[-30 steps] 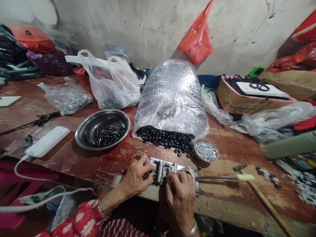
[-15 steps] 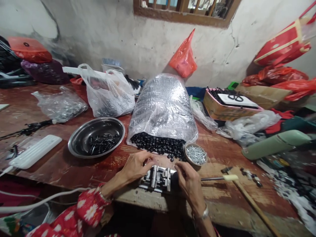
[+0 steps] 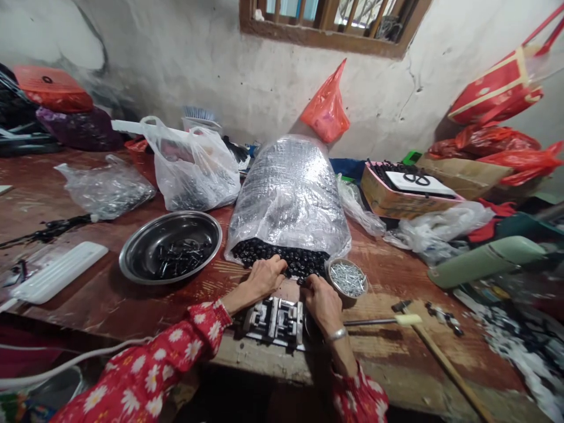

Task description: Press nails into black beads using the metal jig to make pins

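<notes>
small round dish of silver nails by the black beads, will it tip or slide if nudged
The small round dish of silver nails looks low and wide, so it probably slides rather than tips. Filled with metal, likely heavy for its size.

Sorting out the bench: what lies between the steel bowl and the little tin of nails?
Head view: black beads spilling from the plastic bag, left hand and right hand at them.
</notes>
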The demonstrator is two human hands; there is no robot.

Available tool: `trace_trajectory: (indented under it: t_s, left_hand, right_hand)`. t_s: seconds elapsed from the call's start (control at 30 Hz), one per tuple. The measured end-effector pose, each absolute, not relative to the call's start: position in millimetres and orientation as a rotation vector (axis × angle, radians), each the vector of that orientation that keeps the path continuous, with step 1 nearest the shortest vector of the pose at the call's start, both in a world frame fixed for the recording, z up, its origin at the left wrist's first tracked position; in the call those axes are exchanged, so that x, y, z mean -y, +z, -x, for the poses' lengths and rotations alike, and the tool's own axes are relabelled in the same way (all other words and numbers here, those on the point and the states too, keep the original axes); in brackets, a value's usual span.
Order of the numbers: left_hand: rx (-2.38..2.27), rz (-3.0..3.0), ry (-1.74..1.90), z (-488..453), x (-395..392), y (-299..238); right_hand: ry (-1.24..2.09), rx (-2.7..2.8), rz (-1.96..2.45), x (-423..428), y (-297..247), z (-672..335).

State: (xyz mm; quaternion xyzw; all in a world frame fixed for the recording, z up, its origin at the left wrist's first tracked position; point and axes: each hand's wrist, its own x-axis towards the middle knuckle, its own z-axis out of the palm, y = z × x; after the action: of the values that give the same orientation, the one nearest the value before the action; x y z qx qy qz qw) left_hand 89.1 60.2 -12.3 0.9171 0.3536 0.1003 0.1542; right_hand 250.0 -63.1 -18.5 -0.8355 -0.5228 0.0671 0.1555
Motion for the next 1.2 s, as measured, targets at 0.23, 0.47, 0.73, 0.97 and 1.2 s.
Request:
trace_trajectory:
  t_s: [0.23, 0.47, 0.73, 0.97, 1.2]
  left_hand:
    - [-0.956, -2.612, 0.397, -91, -62, -14]
    - [-0.804, -2.523, 0.577, -51, -47, 1]
    - [-0.453, -2.599, 0.531, -5, -19, 8]
    - [-0.5, -2.684, 0.389, 0, -18, 8]
    - [-0.615, -2.519, 0.39, -1, -18, 11]
  right_hand:
    - [0.196, 1.496, 2.246, 64, -26, -255]
    - [0.248, 1.525, 1.945, 96, -12, -252]
    - [0.249, 1.853, 1.699, 121, 3, -222]
    - [0.163, 1.952, 1.782, 116, 5, -216]
    - [0.193, 1.833, 1.818, 112, 1, -212]
